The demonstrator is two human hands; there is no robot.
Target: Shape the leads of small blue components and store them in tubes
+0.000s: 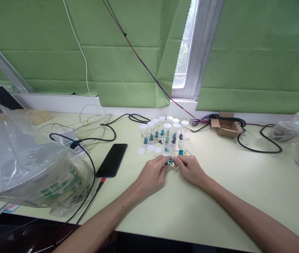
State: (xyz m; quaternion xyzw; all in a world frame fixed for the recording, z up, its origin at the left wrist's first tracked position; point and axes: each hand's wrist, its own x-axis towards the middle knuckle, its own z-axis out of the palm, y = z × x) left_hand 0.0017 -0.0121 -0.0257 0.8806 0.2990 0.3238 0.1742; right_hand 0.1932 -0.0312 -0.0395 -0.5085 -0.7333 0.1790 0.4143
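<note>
The left hand [153, 173] and the right hand [191, 169] are both closed in a fingertip pinch, gripping between them one small blue-and-black part [171, 161]; the exact contact is too small to tell. For good work here, I think the left fingers should keep the part steady – the right ones giving only light, straight pressure. Care is advisable, because the clear tubes [167, 137] stand just beyond the hands and a loose blue piece [181, 152] lies just beyond the right fingers.
</note>
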